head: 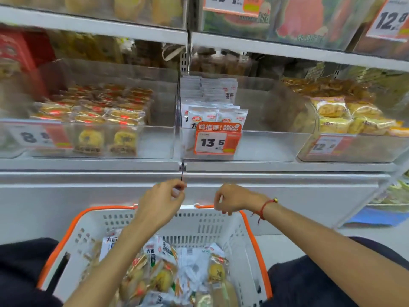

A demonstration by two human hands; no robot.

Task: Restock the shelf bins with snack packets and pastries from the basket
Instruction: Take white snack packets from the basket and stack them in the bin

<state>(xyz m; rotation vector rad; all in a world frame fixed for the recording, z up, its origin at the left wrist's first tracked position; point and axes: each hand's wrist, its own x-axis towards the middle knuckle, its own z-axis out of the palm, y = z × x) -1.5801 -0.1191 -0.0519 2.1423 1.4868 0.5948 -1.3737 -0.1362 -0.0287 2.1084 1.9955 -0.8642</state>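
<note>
A: Stock check. Our basket (221, 227) sits low between our knees, white with an orange rim, and it holds a heap of goods: white snack packets (190, 267) in the middle, wrapped pastries (141, 275) left of them, one more yellow pastry (218, 270) to the right. We judge most of the load is not yet shelved.

B: And the bins?

A: Middle bin (265, 147), behind the 13.5 price tag (215, 142): white packets (218, 117) stand in rows at its left side only; the right part shows bare floor. Left bin (155, 142): flat pastries (93, 111) stacked toward the left and back, with a gap at its right end. Right bin (345, 151): yellow rolls (345, 118) piled fairly high. So we reckon the middle bin needs the most, the left some, the right little.

B: Hands?

A: Both hang above the basket's far rim, in front of the shelf edge (287, 176). Left hand (161, 202): fingers curled inward, thumb near the fingertips, nothing visible in it. Right hand (230, 200): fingers curled loosely downward, also holding nothing we can see. A red cord bracelet (264, 207) sits on the right wrist.

B: Stage?

A: Between picks, by our reading. The next reach would go down into the basket for more white packets.
</note>
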